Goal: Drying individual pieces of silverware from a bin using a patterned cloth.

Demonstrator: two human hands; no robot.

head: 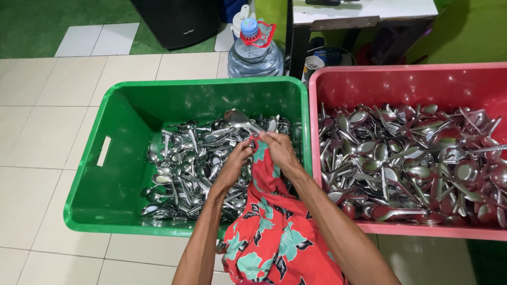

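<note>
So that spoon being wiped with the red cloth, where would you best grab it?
By its handle, I'd say, coming from below, the person's side. The spoon points its bowl up and away over the green crate, while the handle runs down into the red cloth, where both the left hand and right hand meet.

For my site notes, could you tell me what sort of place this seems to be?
Probably a catering or restaurant wash-up area: a green crate and a pink crate full of spoons on a tiled floor, with a water jug behind.
</note>
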